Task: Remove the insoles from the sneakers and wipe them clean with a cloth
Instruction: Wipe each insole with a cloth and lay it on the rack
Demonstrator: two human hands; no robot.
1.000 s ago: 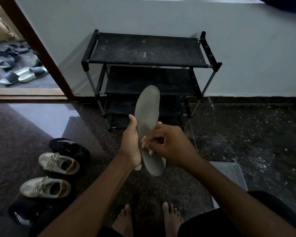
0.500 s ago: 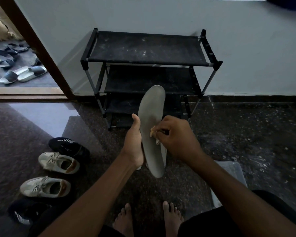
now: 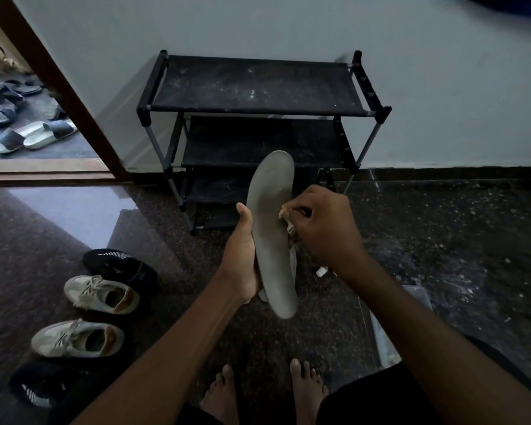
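My left hand (image 3: 242, 259) is closed around the long grey foam insole (image 3: 272, 237), holding it upright before me. My right hand (image 3: 322, 228) pinches a small beige cloth (image 3: 285, 214) against its edge. I judge wiping is midway; the pale lace-up sneakers (image 3: 101, 294) wait on the floor.

Both forearms are bare and sleeveless; the feet (image 3: 307, 391) are bare; dark shorts (image 3: 380, 397) cover the right thigh.
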